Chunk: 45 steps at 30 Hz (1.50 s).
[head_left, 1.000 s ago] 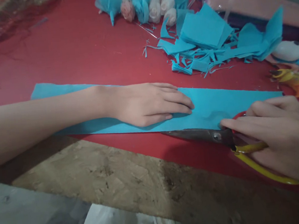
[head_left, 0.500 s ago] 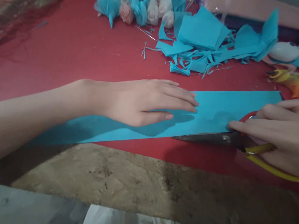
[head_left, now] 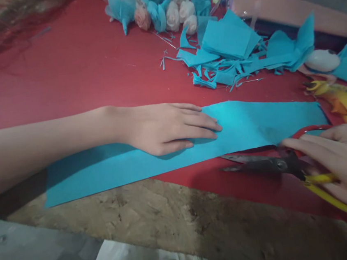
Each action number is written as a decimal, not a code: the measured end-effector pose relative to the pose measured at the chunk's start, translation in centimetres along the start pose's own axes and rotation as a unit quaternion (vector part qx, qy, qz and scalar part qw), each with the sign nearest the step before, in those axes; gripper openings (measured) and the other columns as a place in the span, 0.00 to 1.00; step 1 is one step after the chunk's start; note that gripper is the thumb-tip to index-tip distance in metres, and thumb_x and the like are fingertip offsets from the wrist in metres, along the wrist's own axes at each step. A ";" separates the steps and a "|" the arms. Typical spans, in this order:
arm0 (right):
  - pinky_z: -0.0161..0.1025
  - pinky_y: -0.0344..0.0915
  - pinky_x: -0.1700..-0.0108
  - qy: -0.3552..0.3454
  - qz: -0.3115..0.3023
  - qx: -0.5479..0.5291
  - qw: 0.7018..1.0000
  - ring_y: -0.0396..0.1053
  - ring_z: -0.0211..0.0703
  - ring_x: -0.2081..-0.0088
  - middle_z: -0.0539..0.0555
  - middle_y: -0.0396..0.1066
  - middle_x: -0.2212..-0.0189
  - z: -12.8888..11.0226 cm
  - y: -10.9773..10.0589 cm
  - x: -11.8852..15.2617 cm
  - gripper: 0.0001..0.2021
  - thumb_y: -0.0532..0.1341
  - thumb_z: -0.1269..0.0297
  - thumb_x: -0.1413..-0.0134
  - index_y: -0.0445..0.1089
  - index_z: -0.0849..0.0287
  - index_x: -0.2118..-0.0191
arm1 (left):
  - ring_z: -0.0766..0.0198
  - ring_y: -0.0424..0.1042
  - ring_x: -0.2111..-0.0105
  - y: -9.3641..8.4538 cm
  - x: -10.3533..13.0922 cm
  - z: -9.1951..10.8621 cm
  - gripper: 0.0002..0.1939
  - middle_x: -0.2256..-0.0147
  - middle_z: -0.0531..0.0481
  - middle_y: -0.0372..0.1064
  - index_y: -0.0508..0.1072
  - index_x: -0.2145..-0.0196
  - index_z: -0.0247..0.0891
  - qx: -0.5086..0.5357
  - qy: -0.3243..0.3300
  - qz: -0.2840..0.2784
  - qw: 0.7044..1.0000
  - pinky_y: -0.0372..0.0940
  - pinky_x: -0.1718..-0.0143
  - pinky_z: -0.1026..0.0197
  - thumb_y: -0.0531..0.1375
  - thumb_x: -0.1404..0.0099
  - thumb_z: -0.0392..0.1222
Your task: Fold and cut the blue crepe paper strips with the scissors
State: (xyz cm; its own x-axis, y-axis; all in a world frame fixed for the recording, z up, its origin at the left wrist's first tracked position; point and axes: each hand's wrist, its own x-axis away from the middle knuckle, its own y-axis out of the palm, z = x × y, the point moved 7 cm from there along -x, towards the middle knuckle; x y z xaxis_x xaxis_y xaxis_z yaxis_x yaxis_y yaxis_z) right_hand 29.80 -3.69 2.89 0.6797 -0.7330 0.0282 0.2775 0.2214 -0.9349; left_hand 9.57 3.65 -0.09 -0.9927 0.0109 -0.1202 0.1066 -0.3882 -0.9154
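A long strip of blue paper (head_left: 109, 170) lies across the red surface, its left end sticking out past the front edge. My left hand (head_left: 173, 128) rests flat on the strip's middle, fingers stretched out. At the right, my right hand (head_left: 344, 161) holds scissors (head_left: 270, 165) with red and yellow handles. Their blades are slightly parted and point left, just below the strip's near edge. The forefinger of that hand touches the paper, which buckles a little there.
Cut blue pieces and scraps (head_left: 228, 37) lie behind the strip. Fabric-like flowers (head_left: 155, 12) stand at the back. A yellow glue gun (head_left: 343, 97) and a white rounded object (head_left: 321, 60) are at the right. The brown board edge (head_left: 133, 221) runs along the front.
The strip has turned, its left end swinging toward me and its middle now buckled. My left hand has come slightly nearer. The scissors have moved right and their blades have parted.
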 end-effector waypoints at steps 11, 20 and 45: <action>0.47 0.52 0.66 -0.015 0.010 -0.004 1.000 0.62 0.50 0.69 0.54 0.71 0.73 -0.4 0.1 -1.4 0.14 0.50 0.70 0.50 0.60 0.58 0.56 | 0.59 0.51 0.37 0.0 0.0 0.0 0.24 0.38 0.44 0.53 0.61 0.41 0.28 0.003 -0.001 0.002 1.000 0.42 0.35 0.60 0.45 0.31 0.39; 0.47 0.52 0.64 -0.003 0.008 -0.002 1.000 0.62 0.52 0.68 0.56 0.70 0.72 -0.6 -0.2 -0.9 0.15 0.50 0.71 0.52 0.61 0.58 0.56 | 0.56 0.52 0.37 -0.1 -0.1 0.1 0.25 0.39 0.43 0.55 0.62 0.41 0.36 0.046 -0.006 0.019 0.999 0.43 0.35 0.57 0.53 0.34 0.46; 0.48 0.53 0.66 0.078 -0.019 -0.006 0.997 0.62 0.54 0.69 0.57 0.68 0.72 -2.0 -0.2 1.1 0.16 0.49 0.71 0.53 0.59 0.59 0.55 | 0.59 0.47 0.36 0.3 -0.3 -0.1 0.28 0.37 0.45 0.52 0.59 0.39 0.36 0.040 -0.019 -0.007 0.999 0.38 0.35 0.59 0.51 0.33 0.50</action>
State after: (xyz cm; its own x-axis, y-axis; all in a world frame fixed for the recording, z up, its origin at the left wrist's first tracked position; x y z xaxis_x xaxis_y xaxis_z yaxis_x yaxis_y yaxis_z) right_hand 29.15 -5.81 2.38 0.5541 -0.8324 0.0097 0.2921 0.1836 -0.9386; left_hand 9.87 3.58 -0.37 -0.9956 -0.0177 -0.0920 0.0898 -0.4601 -0.8833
